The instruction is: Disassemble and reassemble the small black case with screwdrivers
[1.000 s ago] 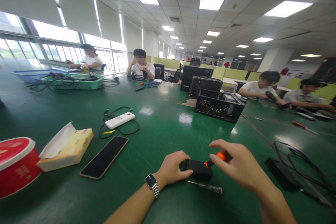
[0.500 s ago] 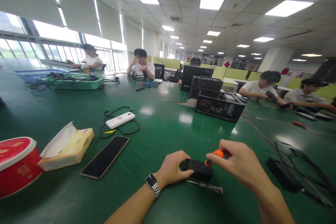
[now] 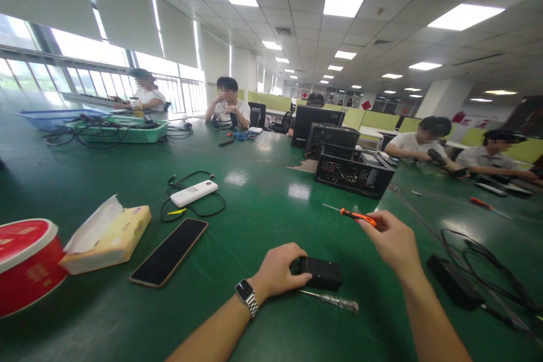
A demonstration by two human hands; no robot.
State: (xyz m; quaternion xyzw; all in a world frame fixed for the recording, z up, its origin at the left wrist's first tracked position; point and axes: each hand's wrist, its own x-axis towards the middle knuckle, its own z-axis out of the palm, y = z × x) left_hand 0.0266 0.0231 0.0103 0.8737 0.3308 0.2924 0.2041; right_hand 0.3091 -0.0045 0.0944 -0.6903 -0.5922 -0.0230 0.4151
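My left hand [image 3: 283,269], with a watch [image 3: 246,297] at its wrist, grips the left end of a small black box [image 3: 323,274] lying on the green table. An orange and black screwdriver [image 3: 358,216] is held by its handle in my right hand [image 3: 392,240]. Its thin metal shaft points left, raised above the table and apart from the box. Just in front of the box lies a second screwdriver [image 3: 337,301] with a clear handle. What the black box is cannot be made out.
Left of my hands lie a phone [image 3: 169,253], a tissue pack [image 3: 112,237], a red tub [image 3: 27,266] and a white device [image 3: 194,193] with a cable. A black adapter [image 3: 453,283] with cables is at right. Open computer cases [image 3: 354,172] stand ahead; several people sit around.
My right hand has lifted the orange screwdriver off the black box and moved it up and to the right, tilting it nearly level. My left hand stays on the box.
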